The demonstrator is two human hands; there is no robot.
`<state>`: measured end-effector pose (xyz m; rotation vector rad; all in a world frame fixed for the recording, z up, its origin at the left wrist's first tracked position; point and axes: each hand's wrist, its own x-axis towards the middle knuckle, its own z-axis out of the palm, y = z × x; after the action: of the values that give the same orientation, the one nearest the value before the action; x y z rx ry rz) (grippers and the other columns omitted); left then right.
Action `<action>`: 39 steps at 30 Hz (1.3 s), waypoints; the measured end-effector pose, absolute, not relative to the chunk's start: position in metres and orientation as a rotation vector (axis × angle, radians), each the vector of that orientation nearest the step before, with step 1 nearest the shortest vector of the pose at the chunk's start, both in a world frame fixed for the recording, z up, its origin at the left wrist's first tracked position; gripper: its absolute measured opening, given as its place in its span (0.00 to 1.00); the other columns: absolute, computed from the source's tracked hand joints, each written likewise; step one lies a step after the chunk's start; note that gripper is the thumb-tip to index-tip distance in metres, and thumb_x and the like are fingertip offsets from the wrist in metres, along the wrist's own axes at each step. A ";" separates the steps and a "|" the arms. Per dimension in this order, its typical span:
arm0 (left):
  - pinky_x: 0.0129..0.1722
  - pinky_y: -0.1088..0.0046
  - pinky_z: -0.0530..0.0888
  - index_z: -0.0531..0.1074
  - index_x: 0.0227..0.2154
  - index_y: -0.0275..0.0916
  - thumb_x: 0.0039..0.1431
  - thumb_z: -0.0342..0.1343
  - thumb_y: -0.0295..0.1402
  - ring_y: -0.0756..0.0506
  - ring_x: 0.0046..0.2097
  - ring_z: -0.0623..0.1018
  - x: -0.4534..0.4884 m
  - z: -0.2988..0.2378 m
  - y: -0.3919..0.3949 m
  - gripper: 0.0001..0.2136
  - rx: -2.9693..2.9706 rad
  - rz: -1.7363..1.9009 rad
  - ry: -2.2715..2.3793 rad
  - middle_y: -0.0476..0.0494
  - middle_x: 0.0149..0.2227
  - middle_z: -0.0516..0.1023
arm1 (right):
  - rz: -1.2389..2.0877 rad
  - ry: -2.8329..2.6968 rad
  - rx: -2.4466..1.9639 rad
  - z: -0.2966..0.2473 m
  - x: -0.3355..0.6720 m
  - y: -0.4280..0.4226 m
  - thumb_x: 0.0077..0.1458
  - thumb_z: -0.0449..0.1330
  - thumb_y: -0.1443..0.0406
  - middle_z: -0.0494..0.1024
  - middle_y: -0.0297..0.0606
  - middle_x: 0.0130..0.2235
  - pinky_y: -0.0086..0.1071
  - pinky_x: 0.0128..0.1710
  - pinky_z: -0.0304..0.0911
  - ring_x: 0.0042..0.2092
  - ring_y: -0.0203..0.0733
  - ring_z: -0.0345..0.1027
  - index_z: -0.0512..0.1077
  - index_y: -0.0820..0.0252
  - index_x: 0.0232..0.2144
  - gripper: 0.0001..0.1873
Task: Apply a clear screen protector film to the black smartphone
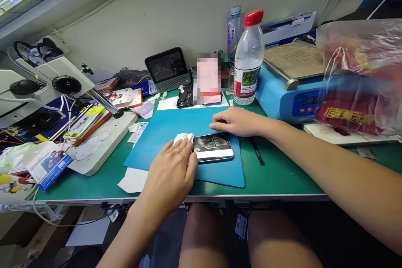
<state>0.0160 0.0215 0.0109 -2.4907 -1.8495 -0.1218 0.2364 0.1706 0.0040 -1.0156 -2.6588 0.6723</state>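
A phone (216, 145) with a dark, glossy face and a pale band along its edge lies on a blue mat (176, 118). My left hand (171, 167), a ring on one finger, covers its left end. Under those fingertips a crumpled white tissue (184, 136) is pressed to the phone. My right hand (234, 121) rests at the mat's right side, just beyond the phone, its fingers curled in; whatever they may hold is hidden. Close to that wrist a thin dark tool (258, 153) lies on the green table.
A microscope (59, 83) stands at left, with boxes and cards around it. Behind the mat are a smart display (168, 69) and a red-capped bottle (249, 60). At right sit a blue heating plate unit (282, 88) and a plastic bag (361, 79).
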 end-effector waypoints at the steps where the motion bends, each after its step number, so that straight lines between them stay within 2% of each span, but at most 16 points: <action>1: 0.71 0.51 0.63 0.69 0.64 0.30 0.75 0.38 0.34 0.39 0.69 0.70 0.011 0.009 0.020 0.24 -2.492 -0.117 -1.834 0.35 0.67 0.70 | 0.677 -2.658 -1.023 0.004 0.237 0.170 0.66 0.52 0.48 0.72 0.33 0.26 0.35 0.32 0.50 0.30 0.39 0.62 0.66 0.57 0.25 0.23; 4: 0.70 0.50 0.65 0.68 0.65 0.31 0.76 0.35 0.36 0.39 0.69 0.69 -0.005 0.000 0.007 0.25 -2.491 -0.111 -1.806 0.36 0.68 0.69 | 0.696 -2.651 -1.032 0.005 0.237 0.169 0.66 0.52 0.49 0.73 0.33 0.27 0.35 0.32 0.50 0.29 0.38 0.62 0.67 0.57 0.26 0.23; 8: 0.69 0.45 0.65 0.68 0.66 0.29 0.76 0.36 0.41 0.34 0.70 0.67 -0.016 -0.009 -0.013 0.28 -2.433 -0.138 -1.780 0.35 0.67 0.69 | 0.703 -2.641 -1.016 0.005 0.236 0.168 0.66 0.53 0.51 0.73 0.34 0.28 0.35 0.33 0.50 0.31 0.39 0.62 0.68 0.57 0.27 0.21; 12: 0.68 0.45 0.65 0.69 0.65 0.29 0.75 0.36 0.39 0.32 0.71 0.64 -0.014 -0.008 -0.012 0.27 -2.421 -0.190 -1.787 0.35 0.67 0.71 | 0.720 -2.645 -1.001 0.004 0.235 0.170 0.66 0.53 0.50 0.73 0.34 0.28 0.35 0.32 0.50 0.30 0.38 0.62 0.68 0.57 0.27 0.22; 14: 0.67 0.46 0.67 0.71 0.63 0.30 0.75 0.36 0.36 0.32 0.68 0.66 -0.012 -0.004 -0.002 0.26 -2.452 -0.202 -1.780 0.34 0.66 0.72 | 0.716 -2.649 -1.004 0.004 0.235 0.170 0.66 0.53 0.50 0.72 0.34 0.27 0.35 0.32 0.50 0.29 0.38 0.61 0.67 0.57 0.26 0.22; 19: 0.58 0.49 0.73 0.74 0.61 0.34 0.74 0.38 0.32 0.33 0.57 0.73 -0.013 0.010 0.014 0.23 -2.470 -0.174 -1.780 0.31 0.55 0.78 | 0.718 -2.652 -1.033 0.008 0.236 0.168 0.66 0.52 0.50 0.74 0.35 0.30 0.34 0.33 0.51 0.32 0.39 0.63 0.69 0.57 0.28 0.21; 25: 0.54 0.53 0.73 0.73 0.61 0.39 0.74 0.40 0.31 0.35 0.55 0.73 -0.023 0.013 -0.008 0.21 -2.519 -0.161 -1.773 0.36 0.52 0.78 | 0.719 -2.656 -1.046 0.010 0.236 0.166 0.66 0.52 0.48 0.73 0.34 0.28 0.35 0.33 0.50 0.31 0.40 0.63 0.67 0.57 0.26 0.23; 30: 0.52 0.55 0.72 0.73 0.59 0.39 0.74 0.39 0.31 0.36 0.52 0.72 -0.017 0.017 0.000 0.21 -2.537 -0.155 -1.800 0.36 0.49 0.77 | 0.737 -2.650 -1.041 0.008 0.234 0.169 0.65 0.52 0.48 0.73 0.34 0.29 0.35 0.33 0.50 0.31 0.40 0.64 0.67 0.56 0.26 0.23; 37: 0.48 0.56 0.71 0.78 0.47 0.39 0.72 0.39 0.31 0.35 0.46 0.70 -0.002 0.027 0.051 0.20 -2.527 0.012 -1.802 0.36 0.43 0.75 | 0.742 -2.632 -1.067 0.007 0.232 0.171 0.63 0.52 0.45 0.71 0.33 0.27 0.35 0.33 0.51 0.30 0.40 0.62 0.67 0.56 0.26 0.24; 39: 0.48 0.56 0.71 0.78 0.48 0.38 0.73 0.39 0.31 0.36 0.45 0.70 -0.002 0.025 0.051 0.20 -2.517 0.010 -1.816 0.36 0.41 0.75 | 0.746 -2.637 -1.070 0.007 0.233 0.171 0.63 0.52 0.45 0.70 0.33 0.27 0.35 0.33 0.51 0.30 0.40 0.62 0.67 0.56 0.26 0.24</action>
<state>-0.0023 0.0506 0.0248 -2.5166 -1.8156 0.0098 0.2326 0.1714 0.0073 -1.0704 -2.6366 0.7459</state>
